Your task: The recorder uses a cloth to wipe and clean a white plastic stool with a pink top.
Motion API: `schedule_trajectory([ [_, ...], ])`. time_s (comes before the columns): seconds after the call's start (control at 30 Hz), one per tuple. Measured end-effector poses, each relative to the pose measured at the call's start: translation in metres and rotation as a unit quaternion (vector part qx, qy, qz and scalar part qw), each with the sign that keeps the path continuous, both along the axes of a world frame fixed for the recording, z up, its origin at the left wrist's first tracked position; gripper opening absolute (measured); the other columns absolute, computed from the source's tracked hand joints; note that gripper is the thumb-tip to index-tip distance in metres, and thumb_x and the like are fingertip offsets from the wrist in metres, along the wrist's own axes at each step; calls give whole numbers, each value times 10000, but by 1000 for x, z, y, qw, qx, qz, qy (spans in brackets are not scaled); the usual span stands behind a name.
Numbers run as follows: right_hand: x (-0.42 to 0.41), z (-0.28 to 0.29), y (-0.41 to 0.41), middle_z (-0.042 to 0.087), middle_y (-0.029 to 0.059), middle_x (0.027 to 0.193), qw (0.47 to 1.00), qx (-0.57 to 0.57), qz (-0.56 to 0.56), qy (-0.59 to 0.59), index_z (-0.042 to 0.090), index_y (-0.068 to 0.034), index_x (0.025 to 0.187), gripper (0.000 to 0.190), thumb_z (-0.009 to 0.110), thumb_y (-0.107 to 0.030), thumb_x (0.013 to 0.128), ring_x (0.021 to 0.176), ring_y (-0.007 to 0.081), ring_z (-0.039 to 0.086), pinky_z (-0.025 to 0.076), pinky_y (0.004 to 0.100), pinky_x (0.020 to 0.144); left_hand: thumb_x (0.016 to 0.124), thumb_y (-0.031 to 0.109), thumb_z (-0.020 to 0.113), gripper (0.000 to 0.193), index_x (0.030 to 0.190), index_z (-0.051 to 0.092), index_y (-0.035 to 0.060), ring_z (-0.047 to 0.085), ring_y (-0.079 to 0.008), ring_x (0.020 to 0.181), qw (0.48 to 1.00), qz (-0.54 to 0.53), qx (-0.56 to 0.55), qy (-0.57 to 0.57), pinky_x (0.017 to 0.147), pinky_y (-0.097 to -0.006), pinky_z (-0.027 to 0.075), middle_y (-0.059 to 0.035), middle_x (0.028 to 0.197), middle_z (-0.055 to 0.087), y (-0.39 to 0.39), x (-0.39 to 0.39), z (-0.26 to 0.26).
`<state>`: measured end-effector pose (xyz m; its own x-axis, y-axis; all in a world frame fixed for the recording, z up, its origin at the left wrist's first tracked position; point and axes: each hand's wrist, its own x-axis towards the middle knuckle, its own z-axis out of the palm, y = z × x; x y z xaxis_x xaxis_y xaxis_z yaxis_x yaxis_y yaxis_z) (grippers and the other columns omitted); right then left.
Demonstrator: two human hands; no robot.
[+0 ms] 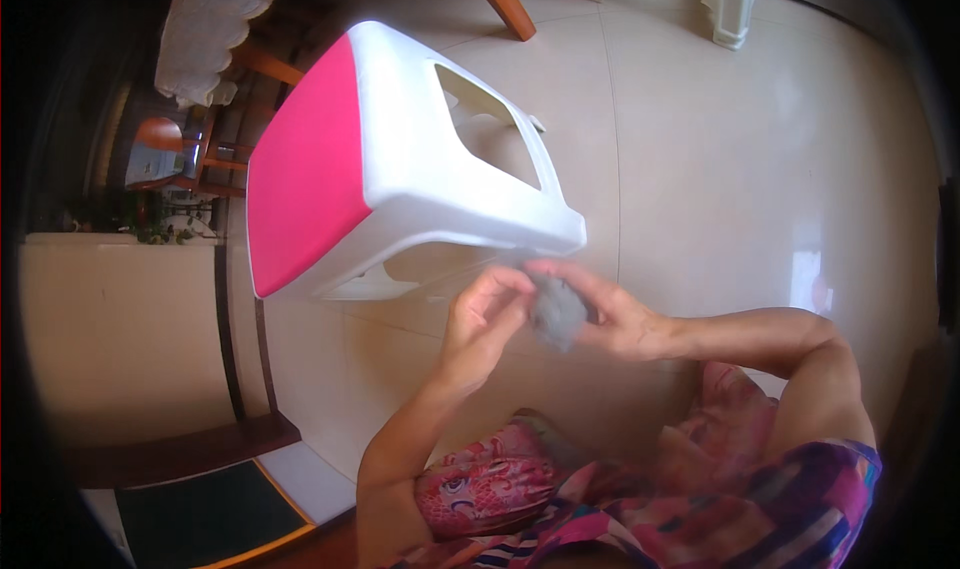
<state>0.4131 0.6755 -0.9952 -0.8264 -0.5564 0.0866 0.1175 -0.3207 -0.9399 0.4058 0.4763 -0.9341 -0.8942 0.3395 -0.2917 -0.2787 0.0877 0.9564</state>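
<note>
A crumpled grey cloth point(559, 314), somewhat blurred, is in my right hand point(619, 317), between the thumb and the fingers. My left hand point(484, 317) pinches the cloth's left edge with bent fingertips. Just beyond both hands is a white plastic stool point(420, 149) with a bright pink seat point(311, 167). The seat faces left in the picture and the legs point right, with one foot close above my right fingers. A large opening shows in the stool's side panel.
Pale glossy floor tiles point(697, 179) surround the stool. An orange wooden leg point(502, 2) and another pale plastic stool point(731, 13) stand at the top. A lace-edged cloth point(214, 28) hangs upper left. A dark mat point(214, 513) lies lower left, and my patterned knee point(487, 483) is below.
</note>
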Motion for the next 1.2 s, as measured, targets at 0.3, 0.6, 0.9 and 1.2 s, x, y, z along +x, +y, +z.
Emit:
schedule_trajectory([
  [0.3, -50, -110, 14, 601, 153, 1067, 958, 149, -115, -215, 566, -23, 1218, 335, 507, -24, 888, 900, 203, 621, 593, 350, 559, 926, 141, 642, 166, 1043, 714, 47, 630, -142, 687, 713, 255, -457, 467, 657, -281, 498, -95, 887, 719, -9, -54, 139],
  [0.6, -165, -123, 21, 622, 112, 1031, 921, 45, -296, -249, 586, -20, 1158, 264, 466, -73, 929, 896, 209, 613, 570, 340, 675, 944, 460, 547, 460, 1063, 722, 52, 668, -384, 860, 589, 139, -693, 391, 782, -436, 508, -217, 924, 695, 4, -143, 142],
  [0.9, -264, 37, -84, 501, 221, 1333, 899, -61, -365, 236, 595, -62, 1260, 385, 575, -260, 931, 1242, 360, 492, 411, 419, 1017, 961, 397, 540, 427, 1114, 709, 36, 680, -356, 857, 604, 200, -685, 356, 790, -423, 518, -209, 985, 699, -27, -145, 97],
  [1.2, -298, -169, -80, 600, 228, 1167, 922, 115, -365, 53, 647, -3, 1128, 255, 497, -150, 985, 1065, 399, 590, 483, 415, 916, 965, 297, 587, 407, 988, 686, -97, 671, -181, 862, 667, 238, -650, 276, 709, -308, 502, -266, 1072, 681, -20, -150, 97],
])
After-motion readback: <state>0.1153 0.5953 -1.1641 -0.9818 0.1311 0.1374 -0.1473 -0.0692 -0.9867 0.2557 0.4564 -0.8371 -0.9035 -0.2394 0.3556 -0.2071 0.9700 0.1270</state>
